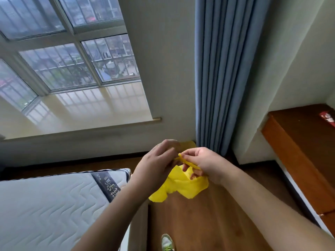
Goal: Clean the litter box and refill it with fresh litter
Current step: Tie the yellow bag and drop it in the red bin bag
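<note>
Both forearms reach forward; right hand (204,163) and left hand (155,163) fingers pinch yellow bag (181,185).

left hand (156,161) covers the near end of the yellow bag (178,185), so the grip there is hidden. right hand (204,164) hides the bag's top edge behind its fingers. Fingertips motion-blurred. Shoe (167,243) cut off by the bottom edge. Red item (328,119) on the cabinet (297,151) clipped at right, print unreadable. Mattress (54,205) label text too blurred to read.
</note>
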A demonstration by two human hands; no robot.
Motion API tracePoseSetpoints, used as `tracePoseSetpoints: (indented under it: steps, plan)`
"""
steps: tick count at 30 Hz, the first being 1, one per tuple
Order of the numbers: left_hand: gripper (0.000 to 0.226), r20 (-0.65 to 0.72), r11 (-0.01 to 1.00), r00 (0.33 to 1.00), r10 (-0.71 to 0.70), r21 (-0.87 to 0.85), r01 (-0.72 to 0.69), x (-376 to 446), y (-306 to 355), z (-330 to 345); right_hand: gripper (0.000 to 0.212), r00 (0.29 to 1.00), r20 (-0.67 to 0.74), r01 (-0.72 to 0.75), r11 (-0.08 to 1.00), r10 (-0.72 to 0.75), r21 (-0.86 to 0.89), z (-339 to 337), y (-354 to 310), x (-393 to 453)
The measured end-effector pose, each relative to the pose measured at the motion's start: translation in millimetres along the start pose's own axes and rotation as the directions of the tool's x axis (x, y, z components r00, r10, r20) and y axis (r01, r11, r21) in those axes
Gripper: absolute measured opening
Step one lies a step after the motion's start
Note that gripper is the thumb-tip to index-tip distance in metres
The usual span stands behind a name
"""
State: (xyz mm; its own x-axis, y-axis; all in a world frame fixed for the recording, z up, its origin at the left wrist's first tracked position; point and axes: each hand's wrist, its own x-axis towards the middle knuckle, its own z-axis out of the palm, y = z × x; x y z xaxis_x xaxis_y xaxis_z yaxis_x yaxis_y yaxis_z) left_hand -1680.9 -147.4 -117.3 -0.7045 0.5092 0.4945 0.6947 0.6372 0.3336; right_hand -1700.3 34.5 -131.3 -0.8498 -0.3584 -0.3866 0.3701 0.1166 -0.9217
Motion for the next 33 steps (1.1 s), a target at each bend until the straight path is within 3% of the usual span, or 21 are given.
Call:
tracePoseSetpoints:
  steps: [3,5,7,8,9,11,13,15,17,21,25,29,33]
  plan:
    - [0.008,-0.029,0.998,0.999,-0.036,0.058,0.037,-4.4,23.6,5.4,0.014,0.999,0.035,-0.034,0.999,0.033,0.014,-6.9,8.9,-17.4]
    - [0.013,-0.106,0.978,0.978,-0.18,0.083,0.189,-5.9,38.5,7.4,0.016,0.986,-0.132,0.078,0.979,-0.104,-0.189,-11.8,13.9,-33.1]
    - [0.018,-0.169,0.933,0.922,-0.35,0.03,0.359,-5.9,52.0,7.0,0.019,0.845,-0.361,0.193,0.855,-0.394,-0.481,-14.8,13.6,-56.9]
    - [0.021,-0.165,0.903,0.888,-0.429,-0.06,0.425,-4.3,56.7,6.0,0.024,0.763,-0.393,0.272,0.806,-0.514,-0.526,-12.6,10.5,-71.3]
    - [0.023,-0.14,0.86,0.852,-0.504,-0.176,0.479,-2.3,59.8,4.9,0.032,0.728,-0.379,0.347,0.784,-0.571,-0.514,-8.5,7.6,-84.6]
    - [0.027,-0.079,0.763,0.792,-0.605,-0.342,0.548,0.6,66.4,3.0,0.046,0.794,-0.303,0.367,0.812,-0.527,-0.453,1.9,4.3,-103.1]
    - [0.031,-0.038,0.696,0.762,-0.647,-0.437,0.569,-0.6,71.2,3.4,0.05,0.893,-0.229,0.248,0.848,-0.388,-0.468,10.6,6.0,-107.8]
    - [0.032,-0.002,0.66,0.755,-0.656,-0.487,0.572,-4.3,71.9,3.2,0.051,0.935,-0.198,0.172,0.866,-0.294,-0.469,14.9,11.2,-100.7]
    - [0.031,0.026,0.642,0.751,-0.659,-0.501,0.581,-9.1,70.1,1.0,0.053,0.953,-0.164,0.185,0.921,-0.253,-0.343,22.0,15.3,-92.5]
    - [0.032,-0.013,0.611,0.721,-0.693,-0.543,0.577,-22.6,63.0,-9.0,0.03,0.96,-0.109,0.237,0.957,-0.256,-0.165,36.9,16.1,-86.5]
    - [0.037,-0.216,0.574,0.558,-0.801,-0.539,0.616,-40.5,30.0,-20.2,0.027,0.958,-0.146,0.246,0.969,-0.246,-0.02,41.8,14.9,-87.3]
    - [0.036,-0.217,0.526,0.499,-0.839,-0.56,0.64,-53.6,-5.9,-22.6,0.03,0.945,-0.258,0.2,0.979,-0.202,-0.033,33.7,34.9,-91.1]
    - [0.035,-0.207,0.412,0.372,-0.905,-0.648,0.641,-70.7,-38.1,-24.2,0.028,0.869,-0.468,0.141,0.987,-0.16,-0.076,24.4,57.2,-88.4]
